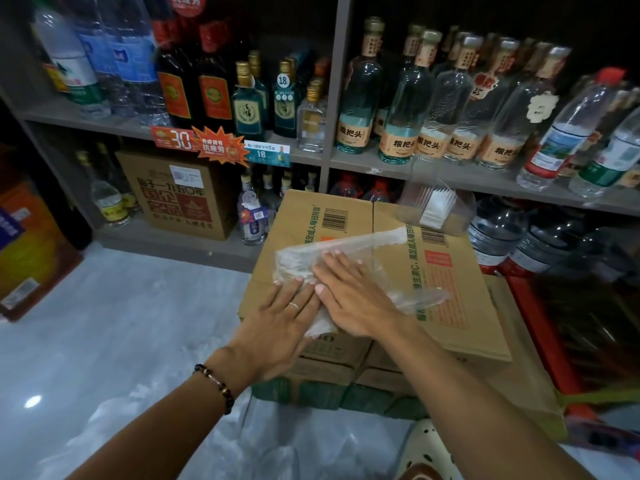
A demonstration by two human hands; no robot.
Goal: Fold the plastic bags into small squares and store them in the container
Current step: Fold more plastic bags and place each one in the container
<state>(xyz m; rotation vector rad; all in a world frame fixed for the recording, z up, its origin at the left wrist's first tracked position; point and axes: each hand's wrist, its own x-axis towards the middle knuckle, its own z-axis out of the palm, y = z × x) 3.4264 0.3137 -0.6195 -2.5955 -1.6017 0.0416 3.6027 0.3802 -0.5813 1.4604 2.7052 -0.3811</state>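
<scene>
A clear plastic bag (349, 242) lies partly flattened on top of a brown cardboard box (460, 306). Both hands press flat on the bag, fingers spread. My left hand (280, 323) rests on its near left part, a ring on one finger and a bead bracelet at the wrist. My right hand (349, 289) lies on the bag's middle, its thumb touching the left hand's fingers. A transparent container (438, 207) with several folded white bags inside stands at the box's far right corner.
Shelves (367, 161) full of glass and plastic bottles run behind the box. More cartons (346, 375) are stacked under it. A red crate (547, 327) stands at the right, an orange carton (31, 244) at the left. Loose clear plastic (301, 441) lies on the pale floor.
</scene>
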